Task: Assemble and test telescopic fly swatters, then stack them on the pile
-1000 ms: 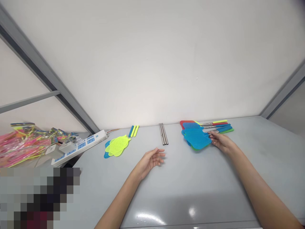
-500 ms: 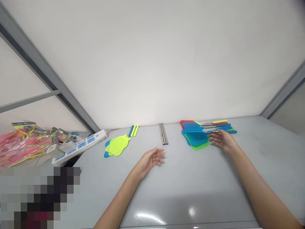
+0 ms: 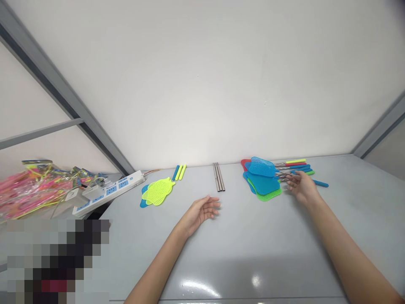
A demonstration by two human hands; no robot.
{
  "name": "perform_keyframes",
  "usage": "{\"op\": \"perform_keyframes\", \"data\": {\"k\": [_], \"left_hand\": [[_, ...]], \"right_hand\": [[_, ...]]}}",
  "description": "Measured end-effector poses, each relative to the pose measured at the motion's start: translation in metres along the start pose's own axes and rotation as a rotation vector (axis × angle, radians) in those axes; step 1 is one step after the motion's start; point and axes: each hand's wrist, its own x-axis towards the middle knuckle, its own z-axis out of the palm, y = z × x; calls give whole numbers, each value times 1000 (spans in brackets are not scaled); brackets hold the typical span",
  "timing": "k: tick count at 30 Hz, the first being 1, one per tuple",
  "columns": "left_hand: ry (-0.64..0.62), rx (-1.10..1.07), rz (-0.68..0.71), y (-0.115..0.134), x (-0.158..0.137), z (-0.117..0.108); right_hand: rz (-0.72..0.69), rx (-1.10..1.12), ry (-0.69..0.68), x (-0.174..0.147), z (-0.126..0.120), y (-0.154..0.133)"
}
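My right hand (image 3: pixel 302 188) pinches the metal rod of a blue fly swatter (image 3: pixel 262 167), whose head is raised over the other swatters and whose blue handle end sticks out past my fingers to the right. Beneath it lies a pile of fly swatters with red, blue and green (image 3: pixel 269 196) heads, their handles pointing right. My left hand (image 3: pixel 202 212) rests above the table with fingers loosely apart and nothing in it. Close to it lie three metal rods (image 3: pixel 219 177). Farther left are loose yellow (image 3: pixel 158 192) and blue (image 3: pixel 144 202) swatter heads, with blue and yellow handle grips (image 3: pixel 180 172) behind them.
A white power strip (image 3: pixel 110 192) with plugged-in adapters runs along the table's left side. Beyond it lie plastic-wrapped pink and yellow items (image 3: pixel 38 181). A pale wall (image 3: pixel 202 84) stands behind the grey table (image 3: pixel 240 245). The lower left corner is pixelated.
The blue swatter in my right hand has tilted, its head lifting and turning to face me, and its handle has swung out to the right. My left hand has hardly moved.
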Motion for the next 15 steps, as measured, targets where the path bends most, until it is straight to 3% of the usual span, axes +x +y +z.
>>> {"op": "perform_keyframes", "data": {"k": [10, 15], "left_hand": [[4, 7, 2, 1, 0, 2], [-10, 18, 7, 2, -1, 2]], "right_hand": [[-50, 34, 89, 0, 6, 12], [5, -203, -97, 18, -11, 9]]}}
